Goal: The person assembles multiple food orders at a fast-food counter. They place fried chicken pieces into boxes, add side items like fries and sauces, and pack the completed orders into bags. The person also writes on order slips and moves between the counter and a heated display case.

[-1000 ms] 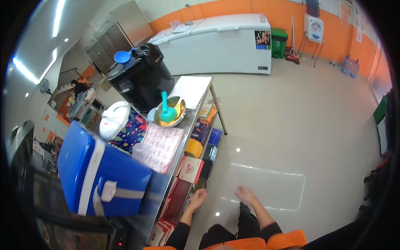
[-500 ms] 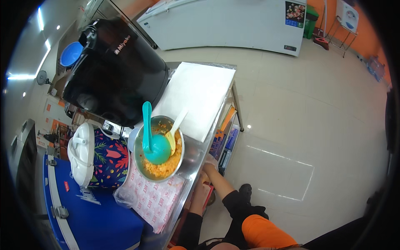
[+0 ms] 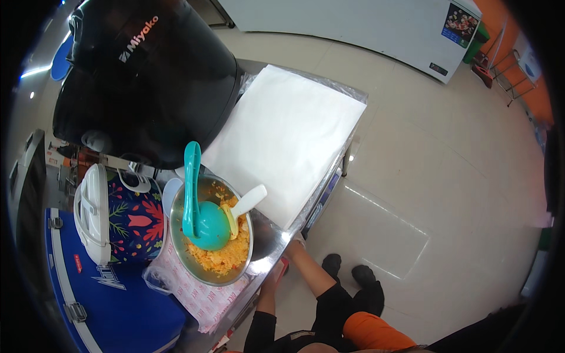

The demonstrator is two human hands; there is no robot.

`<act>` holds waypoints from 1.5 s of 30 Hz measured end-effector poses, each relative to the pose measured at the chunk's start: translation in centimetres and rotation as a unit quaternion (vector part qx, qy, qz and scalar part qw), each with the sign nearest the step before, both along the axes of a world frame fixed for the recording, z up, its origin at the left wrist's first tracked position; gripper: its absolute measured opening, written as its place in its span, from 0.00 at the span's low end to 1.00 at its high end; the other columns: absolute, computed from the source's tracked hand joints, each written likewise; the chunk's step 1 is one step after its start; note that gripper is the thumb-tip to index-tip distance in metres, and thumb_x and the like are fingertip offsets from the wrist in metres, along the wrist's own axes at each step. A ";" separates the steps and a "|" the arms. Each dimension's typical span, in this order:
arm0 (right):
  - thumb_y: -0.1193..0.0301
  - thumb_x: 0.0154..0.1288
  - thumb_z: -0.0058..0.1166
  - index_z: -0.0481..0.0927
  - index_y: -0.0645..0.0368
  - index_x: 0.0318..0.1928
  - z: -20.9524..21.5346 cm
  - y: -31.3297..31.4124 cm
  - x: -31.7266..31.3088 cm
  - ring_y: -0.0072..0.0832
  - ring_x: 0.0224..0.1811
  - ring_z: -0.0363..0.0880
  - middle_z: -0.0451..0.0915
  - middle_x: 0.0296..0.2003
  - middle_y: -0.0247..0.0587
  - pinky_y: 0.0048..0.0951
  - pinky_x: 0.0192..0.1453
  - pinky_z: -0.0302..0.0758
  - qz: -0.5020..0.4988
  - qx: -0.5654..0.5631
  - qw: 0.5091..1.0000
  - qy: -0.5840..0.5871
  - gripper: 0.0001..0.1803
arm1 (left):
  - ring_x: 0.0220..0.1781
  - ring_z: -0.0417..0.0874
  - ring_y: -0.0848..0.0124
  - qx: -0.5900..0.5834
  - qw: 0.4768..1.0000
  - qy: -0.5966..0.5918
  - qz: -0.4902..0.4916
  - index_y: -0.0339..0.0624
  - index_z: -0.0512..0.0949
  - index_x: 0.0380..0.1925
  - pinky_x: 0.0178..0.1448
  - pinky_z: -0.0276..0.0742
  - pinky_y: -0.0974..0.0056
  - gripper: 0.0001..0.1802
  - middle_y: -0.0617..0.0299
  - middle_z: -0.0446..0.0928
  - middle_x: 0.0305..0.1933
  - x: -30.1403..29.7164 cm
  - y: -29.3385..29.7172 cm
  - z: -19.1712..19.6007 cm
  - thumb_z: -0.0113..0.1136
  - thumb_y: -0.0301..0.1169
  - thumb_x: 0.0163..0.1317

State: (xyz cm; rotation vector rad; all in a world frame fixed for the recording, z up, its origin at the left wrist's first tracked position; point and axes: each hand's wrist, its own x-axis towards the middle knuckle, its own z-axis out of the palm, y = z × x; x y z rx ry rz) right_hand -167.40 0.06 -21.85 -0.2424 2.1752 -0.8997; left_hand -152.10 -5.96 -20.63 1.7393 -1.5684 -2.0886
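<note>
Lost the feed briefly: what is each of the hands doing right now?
Left hand: at the steel table edge, grip cannot be told.
Right hand: same edge, cannot be told.

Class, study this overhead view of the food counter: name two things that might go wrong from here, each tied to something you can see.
1. The metal bowl of orange rice sits near the counter's front edge, close to the person's right hand and left hand; a knock might tip it.
2. The teal ladle and white spoon lean loosely in the bowl with handles past the rim, so they might slide out.
</note>
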 end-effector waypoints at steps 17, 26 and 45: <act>0.58 0.52 0.62 0.74 0.56 0.55 6.7 3.8 3.4 0.43 0.57 0.72 0.72 0.52 0.45 0.38 0.59 0.72 -0.179 -0.114 0.975 0.065 0.30 | 0.63 0.71 0.71 0.011 0.987 0.145 0.070 0.43 0.68 0.61 0.65 0.67 0.66 0.19 0.61 0.70 0.62 1.5 -1.5 -2.7 0.48 0.30 0.70; 0.58 0.49 0.65 0.75 0.61 0.53 7.6 3.9 1.4 0.43 0.56 0.75 0.74 0.52 0.50 0.40 0.56 0.75 -0.066 -0.106 0.992 0.003 0.31 | 0.64 0.69 0.68 -0.018 0.985 0.132 0.111 0.42 0.67 0.61 0.66 0.64 0.63 0.24 0.61 0.69 0.61 2.3 -1.5 -2.8 0.56 0.30 0.66; 0.64 0.50 0.62 0.80 0.66 0.40 6.0 3.9 -1.3 0.45 0.47 0.82 0.80 0.43 0.55 0.38 0.47 0.80 0.017 -0.078 0.996 0.028 0.20 | 0.57 0.74 0.69 -0.092 0.995 0.047 -0.014 0.34 0.69 0.58 0.62 0.67 0.65 0.33 0.58 0.73 0.57 -1.2 0.6 0.6 0.67 0.41 0.59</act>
